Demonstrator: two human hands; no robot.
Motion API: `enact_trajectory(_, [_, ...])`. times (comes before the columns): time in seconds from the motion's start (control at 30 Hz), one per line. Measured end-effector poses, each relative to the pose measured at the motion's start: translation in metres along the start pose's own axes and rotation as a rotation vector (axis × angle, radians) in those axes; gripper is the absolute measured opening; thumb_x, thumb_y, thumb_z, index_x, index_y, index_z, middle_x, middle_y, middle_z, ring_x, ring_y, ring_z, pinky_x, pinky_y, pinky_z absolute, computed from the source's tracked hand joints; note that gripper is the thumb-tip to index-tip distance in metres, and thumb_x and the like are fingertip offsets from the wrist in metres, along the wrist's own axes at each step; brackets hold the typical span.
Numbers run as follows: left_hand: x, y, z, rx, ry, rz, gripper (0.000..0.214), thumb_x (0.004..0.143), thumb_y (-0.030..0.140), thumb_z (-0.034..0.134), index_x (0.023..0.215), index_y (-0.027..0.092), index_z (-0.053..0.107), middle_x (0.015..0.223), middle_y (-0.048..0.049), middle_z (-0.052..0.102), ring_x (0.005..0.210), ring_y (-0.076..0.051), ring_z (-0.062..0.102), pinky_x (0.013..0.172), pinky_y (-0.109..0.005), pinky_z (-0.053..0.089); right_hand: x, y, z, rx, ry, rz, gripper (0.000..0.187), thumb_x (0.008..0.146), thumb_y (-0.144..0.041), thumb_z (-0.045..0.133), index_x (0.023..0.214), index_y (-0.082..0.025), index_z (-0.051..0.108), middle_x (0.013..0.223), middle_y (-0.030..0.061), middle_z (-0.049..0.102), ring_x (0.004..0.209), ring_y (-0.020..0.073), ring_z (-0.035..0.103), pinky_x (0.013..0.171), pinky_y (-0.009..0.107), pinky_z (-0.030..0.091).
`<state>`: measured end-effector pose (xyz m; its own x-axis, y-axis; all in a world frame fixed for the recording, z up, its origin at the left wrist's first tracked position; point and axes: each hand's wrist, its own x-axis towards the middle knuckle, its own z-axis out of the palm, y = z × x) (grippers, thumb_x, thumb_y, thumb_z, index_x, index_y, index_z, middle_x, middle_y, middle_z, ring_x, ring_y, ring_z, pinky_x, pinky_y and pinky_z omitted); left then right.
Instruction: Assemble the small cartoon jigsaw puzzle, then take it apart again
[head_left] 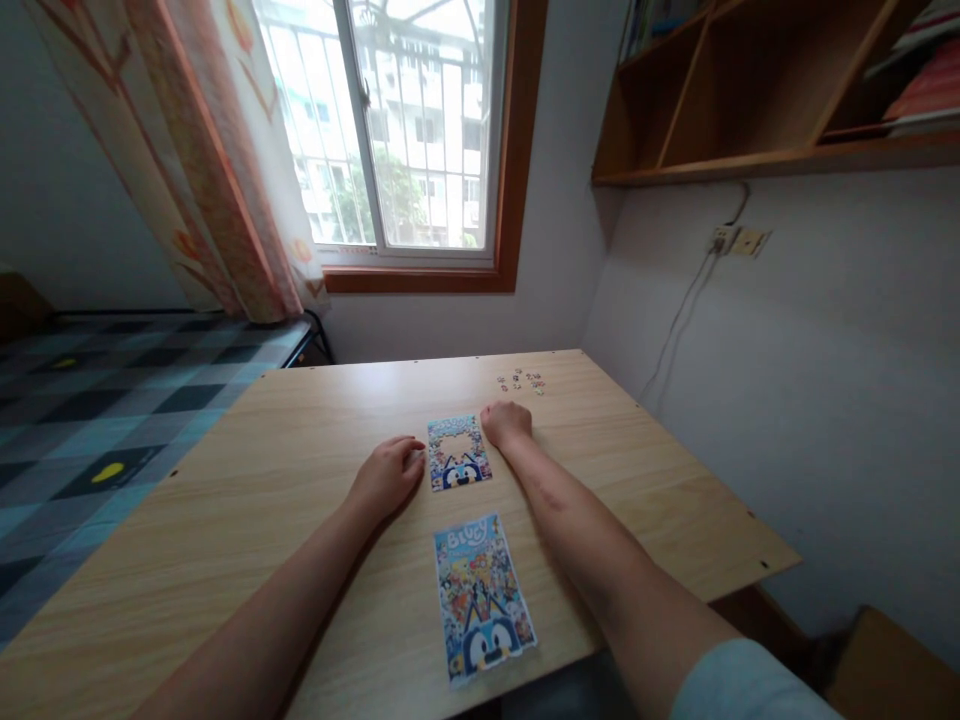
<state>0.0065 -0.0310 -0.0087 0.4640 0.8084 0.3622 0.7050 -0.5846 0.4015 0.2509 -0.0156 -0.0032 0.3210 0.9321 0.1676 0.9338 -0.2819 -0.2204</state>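
A small jigsaw puzzle lies on the wooden table, partly filled, with a bare gap in its upper middle. My left hand rests on the table at the puzzle's left edge, fingers curled loosely downward. My right hand sits at the puzzle's upper right corner, closed like a fist; whatever it holds is hidden. A printed reference picture with a blue cartoon dog lies nearer to me. Several loose puzzle pieces are scattered farther back on the right.
A window with a patterned curtain is behind the table. A bed with a checked cover stands at the left. Wooden shelves hang on the right wall above a socket.
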Motion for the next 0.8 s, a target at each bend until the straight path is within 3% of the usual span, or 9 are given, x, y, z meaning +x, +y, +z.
enact_trajectory(0.33, [0.0, -0.001, -0.002, -0.044, 0.004, -0.018, 0.034, 0.084, 0.039, 0.049, 0.097, 0.019, 0.074, 0.116, -0.0107, 0.072, 0.11, -0.027, 0.065, 0.103, -0.039, 0.049, -0.006, 0.014, -0.002, -0.046, -0.025, -0.084, 0.045, 0.096, -0.038, 0.038, 0.101, -0.019, 0.078, 0.101, 0.015, 0.076, 0.093, 0.0282, 0.072, 0.079, 0.036, 0.052])
enact_trajectory(0.8, [-0.002, -0.008, -0.001, -0.038, 0.0, -0.043, 0.033, 0.083, 0.038, 0.052, 0.097, 0.02, 0.076, 0.118, -0.0103, 0.072, 0.113, -0.027, 0.064, 0.105, -0.041, 0.048, 0.025, 0.039, -0.003, -0.011, 0.023, -0.045, 0.043, 0.096, -0.036, 0.04, 0.101, -0.02, 0.079, 0.1, 0.014, 0.077, 0.091, 0.0242, 0.071, 0.079, 0.031, 0.049])
